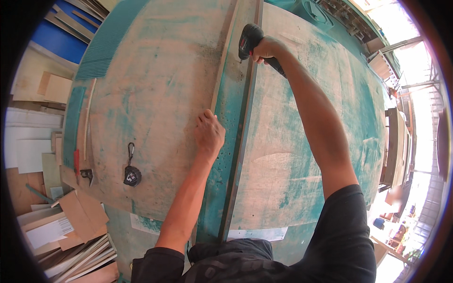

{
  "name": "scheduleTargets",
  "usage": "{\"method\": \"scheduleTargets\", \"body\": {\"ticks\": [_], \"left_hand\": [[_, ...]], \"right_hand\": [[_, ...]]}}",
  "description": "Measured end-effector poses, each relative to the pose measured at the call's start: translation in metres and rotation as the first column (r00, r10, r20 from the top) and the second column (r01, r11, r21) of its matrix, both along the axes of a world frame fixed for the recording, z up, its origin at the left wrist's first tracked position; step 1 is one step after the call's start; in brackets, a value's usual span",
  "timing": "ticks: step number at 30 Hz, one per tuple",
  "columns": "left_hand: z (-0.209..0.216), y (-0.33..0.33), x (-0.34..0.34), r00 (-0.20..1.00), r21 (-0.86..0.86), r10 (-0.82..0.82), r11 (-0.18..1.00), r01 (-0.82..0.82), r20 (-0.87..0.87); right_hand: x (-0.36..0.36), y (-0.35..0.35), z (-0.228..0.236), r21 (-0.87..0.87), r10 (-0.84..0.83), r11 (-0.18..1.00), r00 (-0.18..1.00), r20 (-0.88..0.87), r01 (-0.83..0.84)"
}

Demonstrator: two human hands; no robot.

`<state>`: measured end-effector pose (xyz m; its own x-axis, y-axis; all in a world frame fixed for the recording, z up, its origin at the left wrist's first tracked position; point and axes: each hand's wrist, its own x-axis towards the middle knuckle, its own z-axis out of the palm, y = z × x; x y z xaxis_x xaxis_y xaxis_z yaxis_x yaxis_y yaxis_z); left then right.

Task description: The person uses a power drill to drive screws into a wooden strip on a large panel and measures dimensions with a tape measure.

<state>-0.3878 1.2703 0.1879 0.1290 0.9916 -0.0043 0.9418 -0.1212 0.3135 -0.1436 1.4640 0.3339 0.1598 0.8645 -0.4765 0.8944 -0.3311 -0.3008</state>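
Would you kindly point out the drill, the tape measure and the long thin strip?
drill [246, 41]: head view, on its black body above the right hand.
tape measure [132, 176]: head view, on its round case.
long thin strip [220, 80]: head view, mid-length on its pale face.

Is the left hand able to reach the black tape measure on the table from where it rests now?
Probably yes. The left hand rests flat on the wooden strip, and the tape measure lies to its left on the dusty table, with only bare surface between them. The right hand holds the drill.
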Motion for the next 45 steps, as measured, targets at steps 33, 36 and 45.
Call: {"method": "scheduleTargets", "body": {"ticks": [33,36,45], "left_hand": [[0.012,-0.21,-0.125,0.906,0.167,-0.218,0.972,0.167,0.364],[0.026,-0.213,-0.12,0.912,0.266,-0.338,0.924,0.274,0.233],[0.016,-0.207,-0.124,0.891,0.198,-0.381,0.92,0.339,0.248]], "right_hand": [[-0.185,-0.451,0.016,0.07,-0.324,0.909,0.8,-0.505,0.411],[-0.187,-0.448,0.008,0.114,-0.267,0.932,0.864,-0.427,0.344],[-0.191,-0.438,0.008,0.134,-0.245,0.937,0.879,-0.41,0.324]]}}
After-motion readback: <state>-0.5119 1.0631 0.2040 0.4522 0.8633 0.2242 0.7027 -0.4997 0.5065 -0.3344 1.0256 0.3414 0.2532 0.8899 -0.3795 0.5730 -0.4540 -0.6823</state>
